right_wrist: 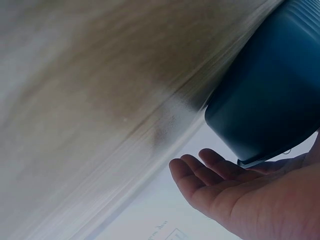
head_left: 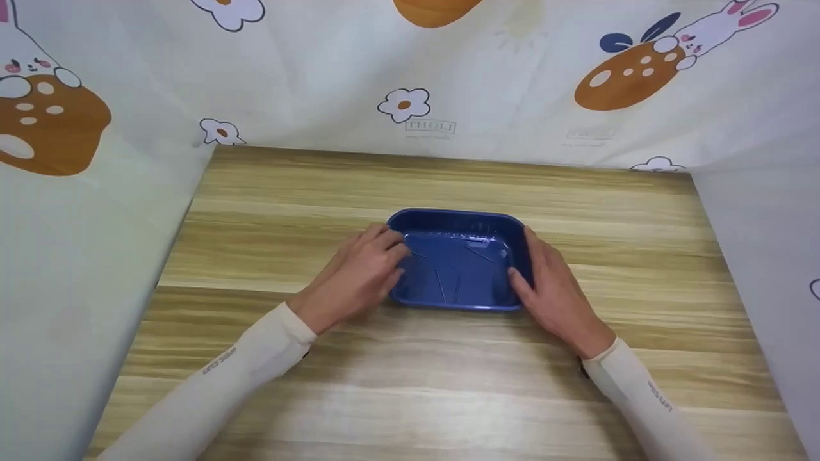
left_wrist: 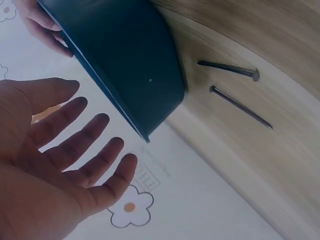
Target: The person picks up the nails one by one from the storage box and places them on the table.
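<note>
A blue rectangular tray (head_left: 458, 308) sits on the wooden table, several thin dark strips on its floor; whether these are loose nails or marks I cannot tell. My right hand (head_left: 557, 298) grips its right rim, thumb inside and fingers along the outer wall. At the left rim is my left hand (head_left: 359, 275); the left wrist view shows its fingers loosely spread, nothing held, apart from the tray wall. Beside the tray in that view lie two nails, an upper nail (left_wrist: 227, 69) and a lower nail (left_wrist: 240, 106). In the head view I cannot make them out.
The wood-grain table (head_left: 416, 384) extends around the tray. Behind it hangs a pale curtain (head_left: 307, 77) printed with rabbits and flowers, and pale sheets also close off the left and right sides.
</note>
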`<action>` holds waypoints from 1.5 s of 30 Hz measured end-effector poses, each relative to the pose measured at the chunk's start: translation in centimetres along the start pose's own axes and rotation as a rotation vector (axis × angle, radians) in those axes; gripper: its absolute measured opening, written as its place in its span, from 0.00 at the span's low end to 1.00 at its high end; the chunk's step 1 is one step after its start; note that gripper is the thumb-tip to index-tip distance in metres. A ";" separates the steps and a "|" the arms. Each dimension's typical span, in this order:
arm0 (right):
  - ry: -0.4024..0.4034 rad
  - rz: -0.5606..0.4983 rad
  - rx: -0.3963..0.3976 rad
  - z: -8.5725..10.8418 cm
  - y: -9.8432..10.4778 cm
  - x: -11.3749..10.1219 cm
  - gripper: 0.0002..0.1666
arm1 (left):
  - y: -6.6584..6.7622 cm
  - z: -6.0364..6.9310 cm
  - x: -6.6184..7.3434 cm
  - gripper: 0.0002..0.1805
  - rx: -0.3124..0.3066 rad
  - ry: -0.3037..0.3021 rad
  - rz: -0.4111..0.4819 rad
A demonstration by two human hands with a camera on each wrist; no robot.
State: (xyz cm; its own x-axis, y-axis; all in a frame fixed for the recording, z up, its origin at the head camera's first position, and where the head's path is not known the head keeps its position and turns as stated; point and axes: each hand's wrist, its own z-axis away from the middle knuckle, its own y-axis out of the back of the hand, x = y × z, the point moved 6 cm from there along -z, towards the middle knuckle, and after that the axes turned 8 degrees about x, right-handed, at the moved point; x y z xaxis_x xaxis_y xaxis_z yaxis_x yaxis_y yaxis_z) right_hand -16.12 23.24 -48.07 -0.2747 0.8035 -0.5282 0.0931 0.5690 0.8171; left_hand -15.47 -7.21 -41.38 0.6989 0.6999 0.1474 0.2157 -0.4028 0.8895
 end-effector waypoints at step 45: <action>-0.019 -0.004 -0.015 0.1 0.0 0.1 0.48 | -7.9 -5.0 4.1 0.10 -0.413 -0.328 -0.263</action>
State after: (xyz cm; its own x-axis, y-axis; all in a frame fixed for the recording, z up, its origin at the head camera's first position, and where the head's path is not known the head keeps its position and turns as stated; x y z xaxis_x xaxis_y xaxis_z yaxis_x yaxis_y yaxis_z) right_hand -16.09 23.36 -48.15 -0.2572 0.8042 -0.5358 0.0774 0.5699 0.8181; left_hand -17.72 1.73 -45.66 0.8464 0.4997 -0.1841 0.1732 0.0686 0.9825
